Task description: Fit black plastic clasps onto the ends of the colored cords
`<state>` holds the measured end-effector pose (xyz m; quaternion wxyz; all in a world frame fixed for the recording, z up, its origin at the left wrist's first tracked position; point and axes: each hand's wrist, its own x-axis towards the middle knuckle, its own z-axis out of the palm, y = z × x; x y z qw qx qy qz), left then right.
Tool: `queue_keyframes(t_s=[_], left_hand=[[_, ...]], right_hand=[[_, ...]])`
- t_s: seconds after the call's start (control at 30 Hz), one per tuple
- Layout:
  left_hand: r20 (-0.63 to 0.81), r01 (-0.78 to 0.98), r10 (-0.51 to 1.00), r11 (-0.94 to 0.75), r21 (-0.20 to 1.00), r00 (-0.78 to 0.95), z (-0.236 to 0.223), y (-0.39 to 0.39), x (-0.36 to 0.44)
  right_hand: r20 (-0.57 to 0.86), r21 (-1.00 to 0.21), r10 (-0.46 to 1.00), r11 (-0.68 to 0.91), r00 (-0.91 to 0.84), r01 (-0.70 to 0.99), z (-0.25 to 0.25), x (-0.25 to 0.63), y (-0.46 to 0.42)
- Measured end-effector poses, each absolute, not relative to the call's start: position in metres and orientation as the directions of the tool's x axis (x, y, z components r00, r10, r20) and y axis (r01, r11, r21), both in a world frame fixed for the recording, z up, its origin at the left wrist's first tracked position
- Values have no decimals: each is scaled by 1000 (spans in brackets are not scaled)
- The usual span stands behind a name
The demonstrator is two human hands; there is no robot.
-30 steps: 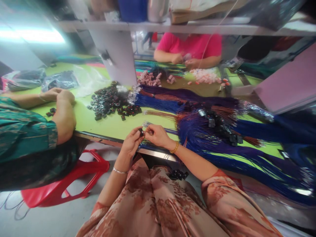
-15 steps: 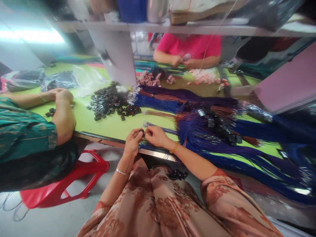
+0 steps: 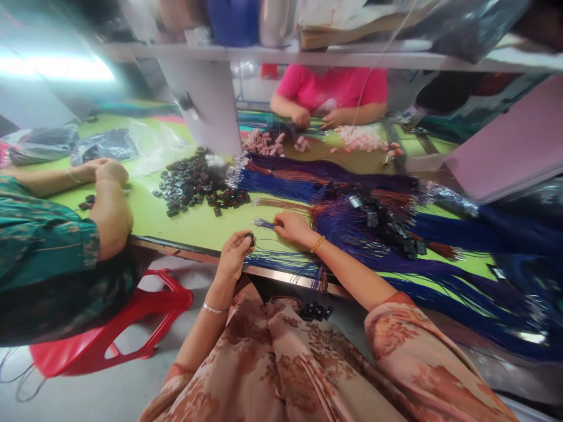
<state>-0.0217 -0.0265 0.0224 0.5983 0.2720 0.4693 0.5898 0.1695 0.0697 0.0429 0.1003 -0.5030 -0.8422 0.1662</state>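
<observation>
My left hand (image 3: 233, 253), at the table's front edge, pinches a small black connector housing (image 3: 250, 240). A thin dark wire runs from the housing toward the right. My right hand (image 3: 295, 228) lies further in on the table, its fingertips closed on blue wires (image 3: 264, 223) whose metal terminal ends point left. More blue wires (image 3: 281, 261) lie below it along the edge. Beyond my hands is a heap of black connector housings (image 3: 197, 181). Several black housings (image 3: 315, 311) also rest on my lap.
Long bundles of blue wire (image 3: 338, 234) spread over the right side of the green table (image 3: 149, 205). A co-worker's arm (image 3: 109, 205) is at the left, above a red stool (image 3: 162, 299). Across, a person in pink (image 3: 329, 94) works behind pink connector housings (image 3: 266, 142).
My right hand has moved away from my left, to the right and further in, onto the blue wires. My left hand keeps the black housing. The opposite person's hands have moved apart.
</observation>
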Motion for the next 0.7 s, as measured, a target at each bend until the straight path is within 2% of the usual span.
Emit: queue_keyframes(t_s=[0.37, 0.47, 0.57, 0.7], left_hand=[[-236, -527, 965, 141, 838, -118, 16, -13, 1], [-242, -546, 961, 132, 827, -135, 11, -11, 5], [-239, -557, 961, 126, 821, -135, 8, -10, 6], [-225, -556, 963, 108, 824, -146, 7, -11, 6]], right_hand=[[-58, -261, 876, 450, -479, 854, 45, 165, 68], [-28, -225, 896, 427, -444, 876, 45, 166, 66], [47, -312, 892, 440, -449, 842, 46, 168, 65], [169, -565, 835, 517, -523, 643, 49, 160, 68]])
